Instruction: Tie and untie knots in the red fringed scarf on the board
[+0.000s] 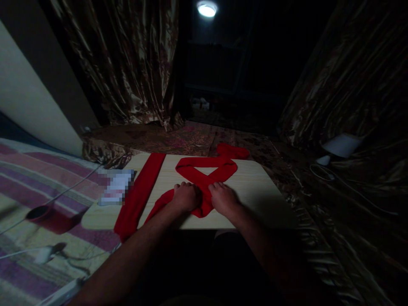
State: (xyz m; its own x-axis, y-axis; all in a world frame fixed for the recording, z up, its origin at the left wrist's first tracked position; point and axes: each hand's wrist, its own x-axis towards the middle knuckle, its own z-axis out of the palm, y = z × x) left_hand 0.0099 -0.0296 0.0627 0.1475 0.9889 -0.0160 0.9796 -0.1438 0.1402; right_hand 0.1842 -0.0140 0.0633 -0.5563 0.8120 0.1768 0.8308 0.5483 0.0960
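A long red strip of cloth (204, 170) lies looped on a pale wooden board (255, 187), its two ends crossing near the front. My left hand (185, 196) and my right hand (224, 198) rest side by side on that crossing, fingers curled down and pressing the fabric. The left end of the strip runs out under my left hand toward the board's front edge. A second, straight red strip (140, 193) lies along the left part of the board and hangs over its front edge.
A blurred white packet (116, 187) sits at the board's left edge. A striped blanket (38, 221) with cables and a small dark red cup (40, 212) lies left. Patterned curtains (127, 59) hang behind. A white lamp-like object (339, 146) sits right.
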